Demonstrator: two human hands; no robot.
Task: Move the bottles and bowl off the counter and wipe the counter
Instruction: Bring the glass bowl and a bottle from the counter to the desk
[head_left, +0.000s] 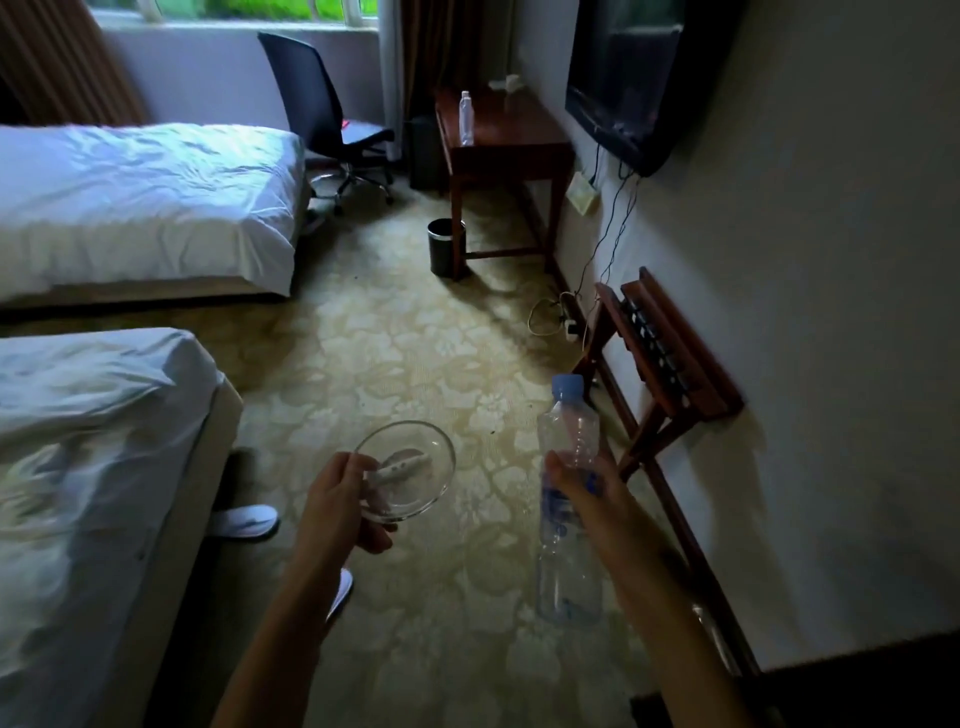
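Observation:
My left hand (337, 506) grips the near rim of a clear glass bowl (415, 467), held out over the carpet. A small white object lies inside the bowl. A clear plastic water bottle (566, 566) with a blue cap and blue label is in my right hand (582, 483), gripped around its middle and held upright. Another clear bottle (466, 118) stands upright on the dark wooden desk (514, 130) at the far end of the room.
Two beds with white sheets (130, 197) fill the left side. A black office chair (332, 114) stands by the window. A black bin (444, 245) sits by the desk leg. A folded wooden luggage rack (670, 353) and cables lie along the right wall. White slippers (244, 519) lie beside the near bed.

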